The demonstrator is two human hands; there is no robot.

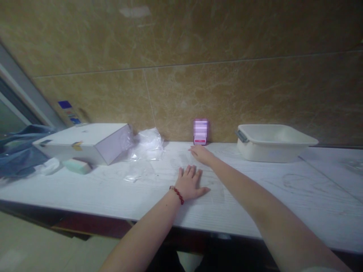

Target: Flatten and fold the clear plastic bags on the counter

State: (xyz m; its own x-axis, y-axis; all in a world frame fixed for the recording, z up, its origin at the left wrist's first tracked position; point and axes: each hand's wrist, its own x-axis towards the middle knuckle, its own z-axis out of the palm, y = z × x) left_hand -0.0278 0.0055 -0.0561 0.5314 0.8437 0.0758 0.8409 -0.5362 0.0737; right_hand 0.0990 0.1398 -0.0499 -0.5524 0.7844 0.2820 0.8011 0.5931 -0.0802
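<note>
My left hand (pixel 190 185) lies palm down on the white wood-grain table (pixel 249 211), fingers spread, with a red bead bracelet (pixel 178 194) at its wrist. Under and beside it is what looks like a clear plastic sheet or bag (pixel 217 192), its outline faint. Farther back, my right hand (pixel 201 154) reaches just in front of a phone (pixel 200 132) that leans upright against the wall with its screen lit. The fingers of that hand stretch to the left, low over the tabletop, with nothing visible in them. Whether they touch the table, I cannot tell.
Left of my hands are crumpled clear plastic bags (pixel 149 143), a white box (pixel 82 138), a pale green sponge-like block (pixel 76 166) and blue cloth (pixel 21 158). A cream plastic basin (pixel 272 151) stands at the right. The marbled wall (pixel 181 90) borders the table's back edge.
</note>
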